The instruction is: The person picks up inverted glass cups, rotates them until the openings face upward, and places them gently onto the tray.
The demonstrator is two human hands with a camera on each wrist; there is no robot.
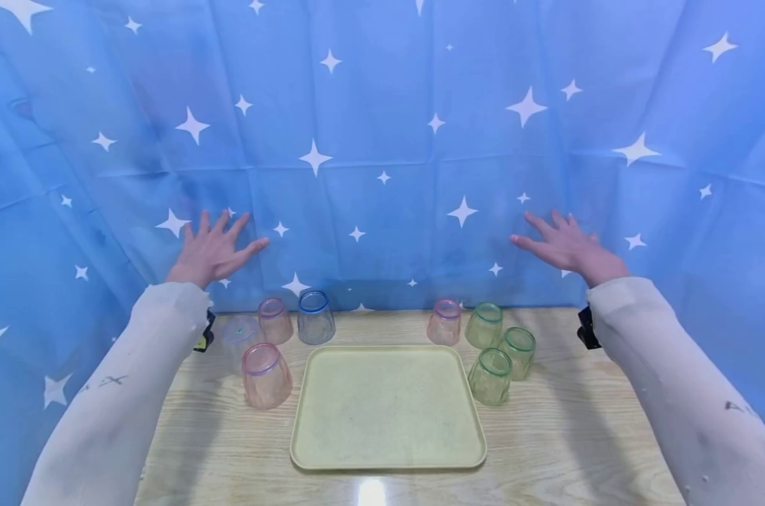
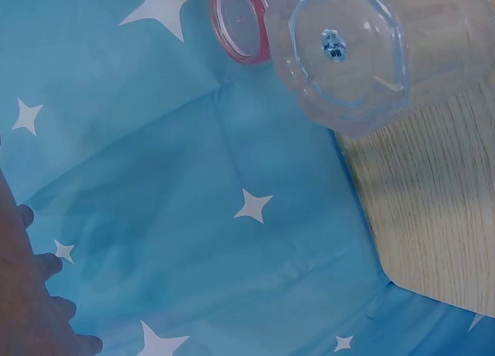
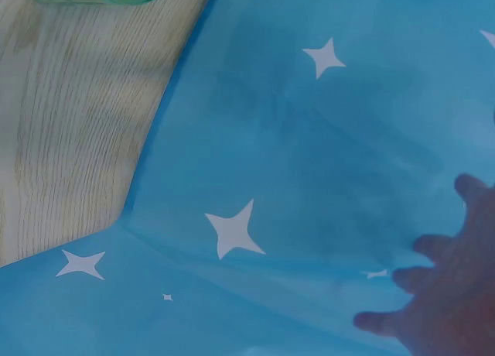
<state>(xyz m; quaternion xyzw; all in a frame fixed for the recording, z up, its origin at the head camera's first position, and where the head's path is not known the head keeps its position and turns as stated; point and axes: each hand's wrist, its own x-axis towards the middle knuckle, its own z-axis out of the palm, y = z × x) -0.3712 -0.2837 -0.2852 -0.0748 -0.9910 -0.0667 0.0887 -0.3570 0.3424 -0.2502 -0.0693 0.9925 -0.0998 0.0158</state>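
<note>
left hand (image 1: 211, 251) and right hand (image 1: 571, 247) spread wide; clear cup (image 2: 375, 62) bears illegible sticker (image 2: 333, 45).

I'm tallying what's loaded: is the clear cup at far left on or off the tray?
Off: in the head view, the clear cup stands on the wooden table, left of the tray, with a pink cup between them.

I see a blue curtain (image 1: 382, 105) hanging in creased folds behind and on both sides, scattered with white four-pointed stars (image 1: 316, 157), large and small. Before it stands a pale, wood-grained table (image 1: 243, 450), a bright glare (image 1: 371, 492) toward its front.
</note>
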